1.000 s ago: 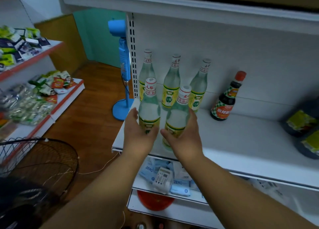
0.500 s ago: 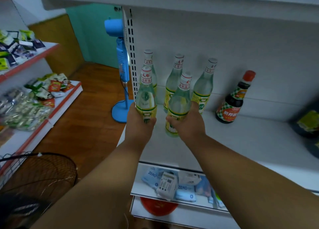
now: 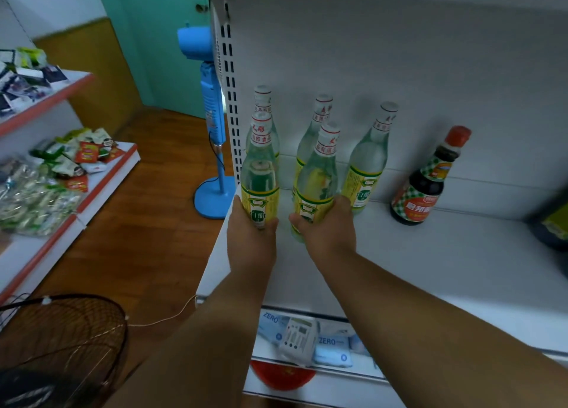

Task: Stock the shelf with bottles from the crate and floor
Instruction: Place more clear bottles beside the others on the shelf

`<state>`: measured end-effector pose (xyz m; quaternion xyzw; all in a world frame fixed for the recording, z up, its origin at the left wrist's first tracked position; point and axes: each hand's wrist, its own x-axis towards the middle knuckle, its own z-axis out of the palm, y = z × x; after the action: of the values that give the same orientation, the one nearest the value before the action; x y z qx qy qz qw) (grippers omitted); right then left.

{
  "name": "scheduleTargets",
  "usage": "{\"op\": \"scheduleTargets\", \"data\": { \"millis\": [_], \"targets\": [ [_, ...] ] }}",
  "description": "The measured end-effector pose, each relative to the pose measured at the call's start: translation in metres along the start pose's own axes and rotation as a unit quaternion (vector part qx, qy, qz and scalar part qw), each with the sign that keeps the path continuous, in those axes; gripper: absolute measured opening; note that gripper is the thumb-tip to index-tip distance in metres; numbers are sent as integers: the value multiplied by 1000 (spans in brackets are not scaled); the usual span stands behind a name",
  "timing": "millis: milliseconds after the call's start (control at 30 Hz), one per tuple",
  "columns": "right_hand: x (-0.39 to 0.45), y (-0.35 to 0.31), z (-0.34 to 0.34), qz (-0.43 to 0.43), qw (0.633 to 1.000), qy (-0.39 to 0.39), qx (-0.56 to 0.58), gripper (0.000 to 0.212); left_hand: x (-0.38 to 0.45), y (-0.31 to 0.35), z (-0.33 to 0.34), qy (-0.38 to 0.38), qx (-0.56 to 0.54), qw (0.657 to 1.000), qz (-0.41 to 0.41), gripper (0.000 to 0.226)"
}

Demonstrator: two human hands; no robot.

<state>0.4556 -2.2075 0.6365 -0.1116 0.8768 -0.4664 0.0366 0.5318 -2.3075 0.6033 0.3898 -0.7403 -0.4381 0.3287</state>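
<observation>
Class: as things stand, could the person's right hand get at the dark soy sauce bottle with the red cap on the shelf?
Probably not yet. The right hand grips a clear vinegar bottle, so it is occupied. The shelf between it and the soy sauce bottle lies bare, so once it lets go the way looks free.

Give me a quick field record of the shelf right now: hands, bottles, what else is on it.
left hand: grips a clear bottle low on its body
right hand: grips a second clear bottle low on its body
back row: three matching bottles; left, middle, right, upright by the back panel
held bottles: in front of the back row, at the left end of the shelf
other: dark sauce bottle with red cap, upright, apart to the right
</observation>
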Motion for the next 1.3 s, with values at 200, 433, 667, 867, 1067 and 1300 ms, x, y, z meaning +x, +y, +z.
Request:
{"op": "scheduleTargets", "data": {
  "millis": [200,433,667,867,1067,1300],
  "targets": [
    [8,0,3,-18,999,-29,-7,55,-1,-4,5,13,-6,1000,14,63],
    [4,-2,2,-14,1000,-22,-10,55,1,-7,7,13,-17,999,26,62],
    [0,0,0,-23,999,-28,-18,53,3,-8,9,20,-9,999,28,65],
    [-2,0,3,-19,1000,-12,-18,56,4,-9,11,31,-7,999,20,67],
    [-3,1,6,-18,1000,-6,-3,56,5,-10,10,39,-20,999,10,68],
    [0,-2,4,-18,1000,-14,-10,56,6,-10,10,33,-16,999,7,68]
  ]
}}
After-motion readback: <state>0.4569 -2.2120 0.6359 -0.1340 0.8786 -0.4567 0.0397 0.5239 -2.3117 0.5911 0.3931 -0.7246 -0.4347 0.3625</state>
